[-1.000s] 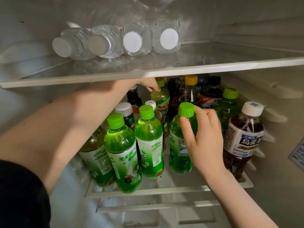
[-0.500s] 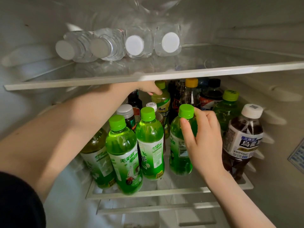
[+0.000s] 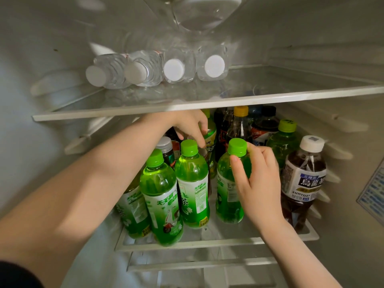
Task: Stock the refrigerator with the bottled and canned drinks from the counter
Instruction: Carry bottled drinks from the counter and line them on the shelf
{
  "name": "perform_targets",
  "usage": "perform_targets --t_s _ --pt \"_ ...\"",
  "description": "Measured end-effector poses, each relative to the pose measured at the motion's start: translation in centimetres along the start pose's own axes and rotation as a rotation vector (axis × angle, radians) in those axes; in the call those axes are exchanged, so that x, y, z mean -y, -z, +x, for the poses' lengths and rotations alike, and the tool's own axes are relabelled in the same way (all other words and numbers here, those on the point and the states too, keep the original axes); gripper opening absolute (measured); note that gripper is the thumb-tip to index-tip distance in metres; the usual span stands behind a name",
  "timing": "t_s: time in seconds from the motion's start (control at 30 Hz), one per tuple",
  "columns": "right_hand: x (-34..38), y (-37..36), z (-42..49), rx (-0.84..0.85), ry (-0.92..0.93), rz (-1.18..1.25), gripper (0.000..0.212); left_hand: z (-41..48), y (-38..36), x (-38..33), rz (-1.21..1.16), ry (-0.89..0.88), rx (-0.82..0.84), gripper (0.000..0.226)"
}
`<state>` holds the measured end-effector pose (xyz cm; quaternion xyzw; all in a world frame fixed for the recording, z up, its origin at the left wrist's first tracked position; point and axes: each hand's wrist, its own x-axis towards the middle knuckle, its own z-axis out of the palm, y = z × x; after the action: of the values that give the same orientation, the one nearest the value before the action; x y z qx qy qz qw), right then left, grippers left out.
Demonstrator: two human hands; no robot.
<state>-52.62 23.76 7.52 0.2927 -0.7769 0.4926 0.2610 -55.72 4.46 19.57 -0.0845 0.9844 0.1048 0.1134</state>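
Note:
I look into an open refrigerator. My right hand grips the neck and shoulder of a green tea bottle that stands upright near the front of the lower shelf. My left hand reaches under the glass shelf into the second row. Its fingers curl down over the top of a small bottle that is mostly hidden behind the middle green tea bottle. Another green tea bottle stands at the front left.
A dark oolong tea bottle stands at the right of the lower shelf. Several cola, tea and green bottles fill the back rows. Several water bottles lie on their sides on the upper glass shelf. The fridge walls are close on both sides.
My left hand's fingers have dropped from the green bottle at the back onto the small white-capped bottle, covering its cap. My right hand keeps its grip on the green tea bottle.

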Motion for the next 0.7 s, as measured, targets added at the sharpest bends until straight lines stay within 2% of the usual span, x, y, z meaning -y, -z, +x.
perform_targets --t_s 0.13,0.27,0.57,0.7 --pt "0.6 0.9 -2.4 -0.052 0.027 0.120 0.033 -0.7 -0.4 -0.7 0.167 -0.049 0.009 0.037" --pt "0.8 2.1 -4.8 -0.159 -0.019 0.223 0.032 -1.1 -0.5 -1.3 0.257 -0.083 0.018 0.034" --pt "0.4 6.3 -7.4 -0.328 -0.132 0.271 0.033 -1.3 -0.7 -3.7 0.258 -0.218 0.028 0.024" --pt "0.4 7.5 -8.2 -0.335 -0.187 0.274 0.029 -1.8 -1.3 -5.9 0.300 -0.287 0.048 0.026"
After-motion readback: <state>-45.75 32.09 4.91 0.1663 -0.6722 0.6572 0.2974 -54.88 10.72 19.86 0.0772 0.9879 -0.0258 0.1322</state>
